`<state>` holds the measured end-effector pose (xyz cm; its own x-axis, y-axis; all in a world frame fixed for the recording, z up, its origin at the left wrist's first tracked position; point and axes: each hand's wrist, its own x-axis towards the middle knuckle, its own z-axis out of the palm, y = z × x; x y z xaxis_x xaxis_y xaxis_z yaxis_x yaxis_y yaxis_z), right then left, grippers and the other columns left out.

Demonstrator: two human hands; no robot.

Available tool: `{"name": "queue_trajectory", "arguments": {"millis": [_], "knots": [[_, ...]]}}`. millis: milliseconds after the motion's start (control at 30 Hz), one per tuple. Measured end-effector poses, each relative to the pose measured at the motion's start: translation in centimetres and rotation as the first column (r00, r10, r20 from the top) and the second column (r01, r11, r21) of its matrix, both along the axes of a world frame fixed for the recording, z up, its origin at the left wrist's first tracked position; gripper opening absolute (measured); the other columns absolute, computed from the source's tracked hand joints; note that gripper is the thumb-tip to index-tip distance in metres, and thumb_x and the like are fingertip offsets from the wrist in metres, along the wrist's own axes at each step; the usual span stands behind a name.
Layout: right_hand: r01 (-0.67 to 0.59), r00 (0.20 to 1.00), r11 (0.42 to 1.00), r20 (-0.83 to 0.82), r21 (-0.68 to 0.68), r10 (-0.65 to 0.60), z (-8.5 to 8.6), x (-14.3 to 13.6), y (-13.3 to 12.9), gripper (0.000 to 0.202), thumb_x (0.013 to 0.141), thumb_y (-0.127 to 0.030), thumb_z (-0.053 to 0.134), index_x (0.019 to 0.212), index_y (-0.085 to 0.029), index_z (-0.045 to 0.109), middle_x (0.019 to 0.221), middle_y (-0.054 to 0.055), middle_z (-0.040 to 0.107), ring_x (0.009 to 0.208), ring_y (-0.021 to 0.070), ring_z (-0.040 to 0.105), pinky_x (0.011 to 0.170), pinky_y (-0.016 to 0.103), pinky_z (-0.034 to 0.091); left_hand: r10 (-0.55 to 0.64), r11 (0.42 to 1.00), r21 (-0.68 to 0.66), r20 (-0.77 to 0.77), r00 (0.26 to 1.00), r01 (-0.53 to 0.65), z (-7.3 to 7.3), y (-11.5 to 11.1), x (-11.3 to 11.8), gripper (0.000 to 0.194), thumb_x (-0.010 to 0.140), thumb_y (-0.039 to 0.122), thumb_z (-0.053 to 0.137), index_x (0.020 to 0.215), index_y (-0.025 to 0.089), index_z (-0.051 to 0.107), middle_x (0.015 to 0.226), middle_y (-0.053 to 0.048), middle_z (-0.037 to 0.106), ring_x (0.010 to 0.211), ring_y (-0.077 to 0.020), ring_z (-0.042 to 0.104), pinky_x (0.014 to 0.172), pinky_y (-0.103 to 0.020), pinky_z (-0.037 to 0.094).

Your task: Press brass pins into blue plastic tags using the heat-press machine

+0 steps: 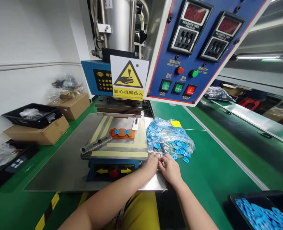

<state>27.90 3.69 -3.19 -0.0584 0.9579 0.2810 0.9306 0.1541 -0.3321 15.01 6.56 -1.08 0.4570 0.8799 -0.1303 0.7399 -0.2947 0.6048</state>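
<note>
My left hand [152, 165] and my right hand [170, 168] meet at the right front corner of the press bed, fingertips nearly touching. Both have their fingers drawn together; whatever lies between them is too small and covered to name. Just beyond is a clear plastic bag [165, 136] of small blue pieces, with some loose blue pieces [181, 149] spilled at its mouth. On the bed, an orange-brown fixture [123, 134] carries two blue pieces [117, 131] under the press head [119, 107].
A metal bar [96, 144] lies slanted on the press bed. The press has a red button [113, 172] in front and a blue control panel [179, 73] overhead. A black bin [237, 204] of blue pieces stands at lower right. Cardboard boxes [42, 130] sit left.
</note>
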Motion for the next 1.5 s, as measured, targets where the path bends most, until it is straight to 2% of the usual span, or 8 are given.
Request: {"name": "queue_trajectory", "arguments": {"millis": [200,533,700,833,967,1167,1367,1500], "knots": [[0.037,0.721,0.999,-0.691,-0.040,-0.054,-0.2,2.1,0.9,0.028,0.074,-0.046,0.062,0.070,-0.018,0.064,0.062,0.002,0.061,0.057,0.0157,0.053,0.057,0.029,0.041,-0.039,0.998,0.035,-0.117,0.992,0.044,0.6,0.5,0.5,0.030,0.085,0.001,0.040,0.103,0.008,0.063,0.110,-0.017,0.060,0.101,-0.0265,0.058,0.087,-0.034,0.045],[0.001,0.306,0.991,-0.943,-0.134,-0.128,0.5,2.5,1.0,0.042,0.059,-0.049,0.081,0.083,-0.016,0.071,0.071,0.005,0.070,0.056,0.0123,0.053,0.054,0.026,0.043,-0.060,0.981,0.174,-0.141,0.988,0.085,-0.9,0.1,-0.1,0.031,0.088,0.003,0.034,0.101,0.015,0.060,0.110,-0.010,0.058,0.095,-0.0211,0.057,0.073,-0.028,0.043],[-0.059,0.064,0.981,-0.981,-0.185,-0.182,0.7,2.7,1.2,0.040,0.053,-0.040,0.088,0.082,-0.017,0.073,0.076,0.005,0.073,0.062,0.0096,0.059,0.058,0.020,0.048,-0.114,0.952,0.299,0.138,0.984,0.068,-2.3,-0.9,-0.5,0.018,0.087,0.009,0.043,0.088,0.016,0.060,0.096,-0.007,0.061,0.084,-0.0179,0.058,0.070,-0.027,0.043],[-0.096,-0.062,0.976,-0.977,-0.197,-0.204,1.1,2.9,1.2,0.037,0.051,-0.035,0.090,0.079,-0.017,0.073,0.073,0.003,0.072,0.059,0.0064,0.058,0.056,0.016,0.049,-0.074,0.985,0.169,0.580,0.811,-0.031,-2.9,-2.3,-1.0,0.013,0.080,0.007,0.052,0.079,0.016,0.062,0.076,-0.003,0.064,0.072,-0.0150,0.062,0.066,-0.024,0.046],[-0.111,-0.062,0.970,-0.972,-0.219,-0.226,1.4,2.6,0.9,0.034,0.053,-0.033,0.090,0.077,-0.017,0.073,0.079,0.005,0.074,0.062,0.0076,0.062,0.057,0.016,0.052,0.093,0.996,-0.079,0.845,0.527,-0.049,-1.3,-4.1,-2.4,0.005,0.081,0.017,0.060,0.082,0.015,0.065,0.072,-0.004,0.068,0.066,-0.0152,0.067,0.063,-0.023,0.051],[-0.123,-0.063,0.972,-0.976,-0.202,-0.210,2.3,1.0,0.0,0.030,0.055,-0.029,0.089,0.077,-0.018,0.072,0.078,0.004,0.072,0.061,0.0080,0.059,0.054,0.018,0.050,0.104,0.990,-0.071,0.953,0.285,-0.126,1.3,-5.5,-5.7,0.016,0.085,0.026,0.063,0.097,0.015,0.063,0.087,-0.008,0.071,0.073,-0.0155,0.069,0.071,-0.026,0.056],[-0.161,0.041,0.986,-0.998,-0.047,-0.041,4.8,-2.7,-0.2,0.023,0.063,-0.034,0.085,0.072,-0.019,0.071,0.068,0.000,0.065,0.055,0.0071,0.048,0.053,0.021,0.041,0.015,0.957,0.098,0.924,0.382,-0.275,1.7,-5.3,-9.0,0.010,0.088,0.024,0.061,0.089,0.016,0.066,0.081,-0.005,0.071,0.072,-0.0135,0.068,0.069,-0.021,0.054],[-0.199,0.233,0.980,-0.971,0.013,0.060,6.4,-6.4,1.8,0.025,0.066,-0.042,0.080,0.077,-0.021,0.072,0.062,0.000,0.062,0.058,0.0117,0.051,0.059,0.027,0.043,-0.036,0.920,0.201,0.897,0.440,-0.336,2.5,-4.8,-11.8,0.012,0.090,0.024,0.057,0.089,0.017,0.066,0.079,-0.004,0.069,0.068,-0.0124,0.066,0.065,-0.021,0.054]]}}
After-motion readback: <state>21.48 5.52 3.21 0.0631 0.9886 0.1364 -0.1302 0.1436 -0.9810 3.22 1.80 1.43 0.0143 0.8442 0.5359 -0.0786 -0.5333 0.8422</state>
